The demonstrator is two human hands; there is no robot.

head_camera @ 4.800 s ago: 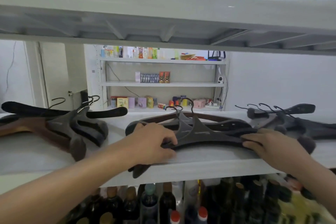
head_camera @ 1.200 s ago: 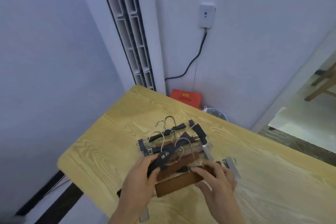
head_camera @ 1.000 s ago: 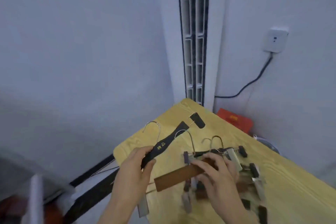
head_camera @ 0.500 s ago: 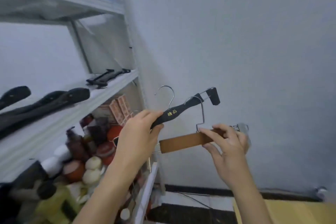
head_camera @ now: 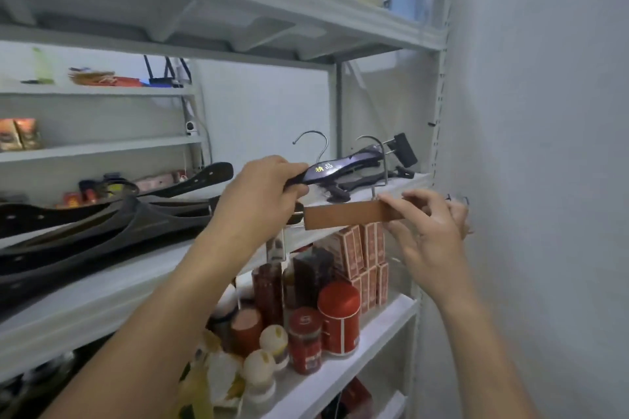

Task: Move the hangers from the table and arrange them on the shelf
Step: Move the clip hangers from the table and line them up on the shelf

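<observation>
My left hand (head_camera: 258, 194) grips a black clip hanger (head_camera: 343, 167) with yellow lettering and a metal hook, held just above the right end of the white shelf (head_camera: 102, 289). Below it, a brown wooden clip hanger (head_camera: 343, 216) is held level in front of the shelf edge; my right hand (head_camera: 425, 224) pinches its right end, and its left end reaches my left hand. A pile of dark coat hangers (head_camera: 102, 224) lies on the shelf to the left. A few black hangers (head_camera: 367, 182) rest at the shelf's far right end.
The upper shelf (head_camera: 238, 10) hangs low over the hanger shelf. Red tins, boxes and bottles (head_camera: 326, 299) crowd the shelf below. A grey wall (head_camera: 544, 180) stands close on the right, beside the shelf upright (head_camera: 439, 112).
I lifted the two clip hangers off the wooden table, turned to the shelving, and brought them up to the right end of the hanger shelf.
</observation>
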